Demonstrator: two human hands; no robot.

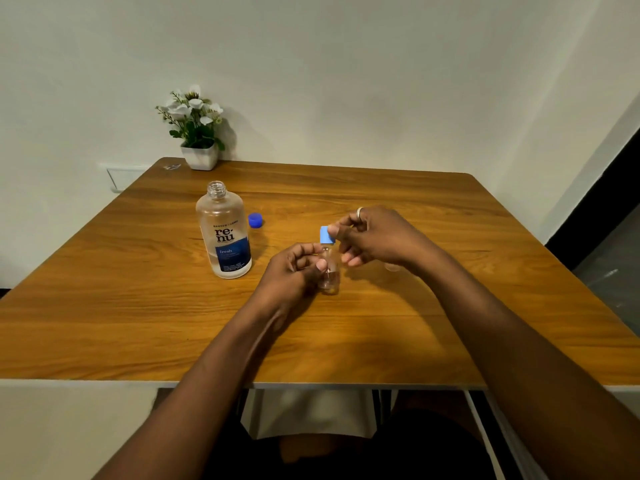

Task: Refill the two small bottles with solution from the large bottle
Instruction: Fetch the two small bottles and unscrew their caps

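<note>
The large clear bottle (224,233) with a blue label stands open on the wooden table (138,306), left of centre, with a little liquid at its bottom. Its dark blue cap (255,220) lies just to its right. My left hand (294,271) grips a small clear bottle (330,277) upright on the table. My right hand (377,237) pinches the light blue cap (326,235) at that bottle's top. A second small clear bottle (392,267) shows only partly, hidden under my right wrist.
A white pot of white flowers (197,133) stands at the table's far left corner, by the wall. A wall socket (121,178) sits left of the table. The table's near edge runs just above my knees.
</note>
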